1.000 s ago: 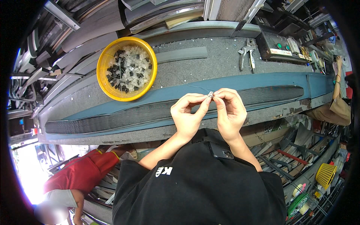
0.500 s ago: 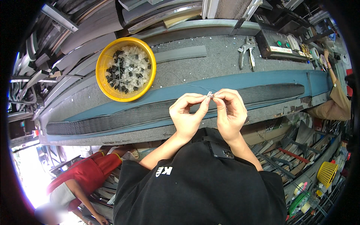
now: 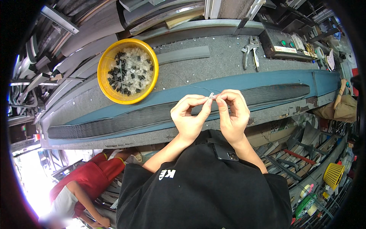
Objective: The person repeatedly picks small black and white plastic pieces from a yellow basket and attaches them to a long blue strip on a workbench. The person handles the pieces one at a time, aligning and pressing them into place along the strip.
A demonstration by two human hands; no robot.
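Note:
A small clear plastic piece (image 3: 212, 95) is pinched at the fingertips above the middle of the bench. My left hand (image 3: 191, 114) grips it between thumb and forefinger from the left. From the right, my right hand (image 3: 233, 113) pinches the same piece, its thumb and finger pressed together. A thin cord (image 3: 198, 87) runs over the blue strip toward the fingertips; whether it passes through the piece is too small to tell. Under the hands lies a long pleated black mesh (image 3: 148, 118) on a blue strip (image 3: 164, 97).
A yellow basket (image 3: 155, 82) of clear and black plastic pieces stands left of my hands. Pliers (image 3: 250, 55) and a dark box with green buttons (image 3: 284, 47) lie at the back right. One person in red (image 3: 89, 177) is at lower left, another person's arm (image 3: 339, 95) at far right.
My hands stay pinched together, shifted very slightly left. At far right the other person's arm has lowered from the end of the bench. The person in red has shifted slightly.

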